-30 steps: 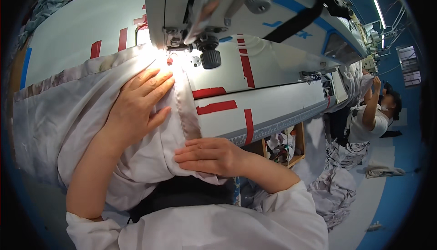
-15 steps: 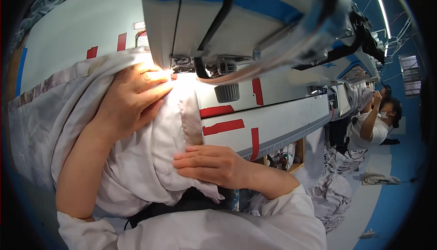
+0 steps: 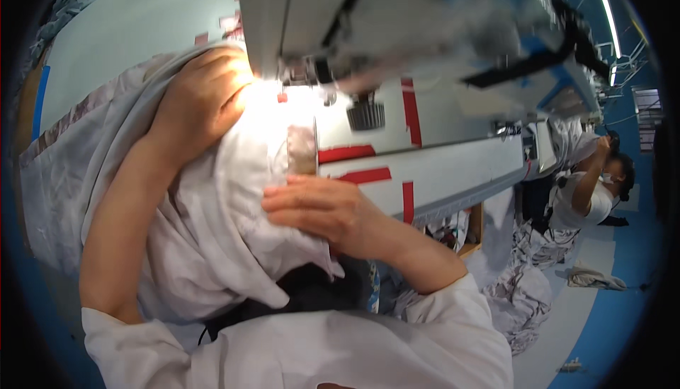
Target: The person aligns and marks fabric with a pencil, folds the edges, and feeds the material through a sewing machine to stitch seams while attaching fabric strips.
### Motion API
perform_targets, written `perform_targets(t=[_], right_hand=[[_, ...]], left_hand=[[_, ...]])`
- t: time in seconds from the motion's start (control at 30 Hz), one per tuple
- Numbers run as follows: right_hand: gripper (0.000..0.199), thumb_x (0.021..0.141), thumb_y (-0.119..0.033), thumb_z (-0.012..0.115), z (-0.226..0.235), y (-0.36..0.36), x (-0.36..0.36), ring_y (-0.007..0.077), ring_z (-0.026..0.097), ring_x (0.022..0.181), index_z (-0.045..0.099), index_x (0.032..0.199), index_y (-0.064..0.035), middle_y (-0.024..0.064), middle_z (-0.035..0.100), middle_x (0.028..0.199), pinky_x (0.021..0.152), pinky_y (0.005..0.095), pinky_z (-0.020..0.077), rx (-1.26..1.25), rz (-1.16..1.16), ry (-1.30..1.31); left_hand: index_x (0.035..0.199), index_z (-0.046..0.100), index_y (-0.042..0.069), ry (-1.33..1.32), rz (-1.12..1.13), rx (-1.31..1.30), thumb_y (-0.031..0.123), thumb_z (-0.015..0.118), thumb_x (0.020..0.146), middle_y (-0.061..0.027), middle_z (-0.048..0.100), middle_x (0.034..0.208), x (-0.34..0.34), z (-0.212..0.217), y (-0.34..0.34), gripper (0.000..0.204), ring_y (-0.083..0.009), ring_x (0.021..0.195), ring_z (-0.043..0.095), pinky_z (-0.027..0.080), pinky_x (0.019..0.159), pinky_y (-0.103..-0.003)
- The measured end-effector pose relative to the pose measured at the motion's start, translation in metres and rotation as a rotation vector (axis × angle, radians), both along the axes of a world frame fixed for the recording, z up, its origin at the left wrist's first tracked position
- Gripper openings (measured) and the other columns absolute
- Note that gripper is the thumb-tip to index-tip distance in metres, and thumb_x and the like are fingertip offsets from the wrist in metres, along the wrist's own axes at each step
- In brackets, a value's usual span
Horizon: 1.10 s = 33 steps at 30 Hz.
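Note:
A bundle of white fabric [image 3: 212, 247] lies across the sewing table and hangs into my lap. My left hand [image 3: 202, 99] rests on the cloth beside the brightly lit needle area of the sewing machine [image 3: 368, 21], fingers curled over the fabric. My right hand [image 3: 319, 208] lies flat on the cloth near the table's front edge, pinching a fold. A grey band of the fabric [image 3: 302, 148] runs between the two hands toward the needle.
The pale table [image 3: 142, 21] carries several red tape strips [image 3: 347, 154]. At the right, another person [image 3: 588, 191] in a white top works at a neighbouring station, with piles of cloth [image 3: 524, 297] on the blue floor.
My head has dropped closer to the machine, which now fills the top of the view. My left hand has slid with the cloth up toward the needle; the right hand stays on the fold.

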State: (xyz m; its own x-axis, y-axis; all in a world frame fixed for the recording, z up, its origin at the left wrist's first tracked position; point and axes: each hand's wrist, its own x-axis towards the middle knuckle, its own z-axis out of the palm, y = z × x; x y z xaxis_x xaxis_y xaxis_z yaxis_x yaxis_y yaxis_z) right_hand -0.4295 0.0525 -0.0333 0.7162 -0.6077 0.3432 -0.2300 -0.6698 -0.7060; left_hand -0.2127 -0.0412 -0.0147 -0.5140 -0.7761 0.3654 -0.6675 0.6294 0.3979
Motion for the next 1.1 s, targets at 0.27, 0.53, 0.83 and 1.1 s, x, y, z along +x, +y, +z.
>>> perform_targets(t=[0.27,0.53,0.83,1.1], right_hand=[[0.026,0.076,-0.007,0.061,-0.021,0.06,-0.01,0.024,0.059,0.113,0.064,0.101,-0.0016,0.0082,0.062,0.115,0.1,0.0403,0.0478,-0.214,-0.213,0.019],[0.025,0.079,-0.01,0.061,-0.028,0.076,-0.007,0.0266,0.059,0.115,0.065,0.102,-0.0018,0.0104,0.063,0.118,0.096,0.0415,0.0505,-0.398,-0.242,0.058],[0.018,0.065,-0.009,0.068,-0.044,0.095,-0.024,0.0271,0.064,0.087,0.063,0.082,-0.0029,0.0075,0.062,0.084,0.082,0.0386,0.0555,-0.466,-0.45,-0.117],[0.016,0.063,-0.009,0.069,-0.047,0.096,-0.03,0.0247,0.063,0.083,0.062,0.077,-0.0047,0.0065,0.061,0.083,0.082,0.0392,0.0563,-0.434,-0.417,-0.188]], left_hand=[[0.145,0.031,-0.005,0.049,-0.142,0.275,0.04,0.063,0.084,-0.0248,0.026,0.153,0.004,0.02,0.139,0.083,-0.0388,0.144,0.021,0.016,0.116,-0.049],[0.137,0.045,-0.001,0.164,-0.148,0.238,0.017,0.068,0.083,-0.0222,0.046,0.138,-0.02,0.02,0.185,0.062,-0.0385,0.129,0.044,0.035,0.106,-0.045],[0.093,0.07,0.003,0.198,-0.132,-0.027,0.003,0.07,0.065,-0.0053,0.064,0.091,-0.017,-0.055,0.193,0.028,-0.0219,0.087,0.06,0.046,0.079,-0.035],[0.095,0.07,0.002,0.296,-0.153,-0.047,0.006,0.069,0.066,-0.0056,0.063,0.089,-0.021,-0.027,0.193,0.029,-0.0236,0.081,0.059,0.046,0.075,-0.036]])
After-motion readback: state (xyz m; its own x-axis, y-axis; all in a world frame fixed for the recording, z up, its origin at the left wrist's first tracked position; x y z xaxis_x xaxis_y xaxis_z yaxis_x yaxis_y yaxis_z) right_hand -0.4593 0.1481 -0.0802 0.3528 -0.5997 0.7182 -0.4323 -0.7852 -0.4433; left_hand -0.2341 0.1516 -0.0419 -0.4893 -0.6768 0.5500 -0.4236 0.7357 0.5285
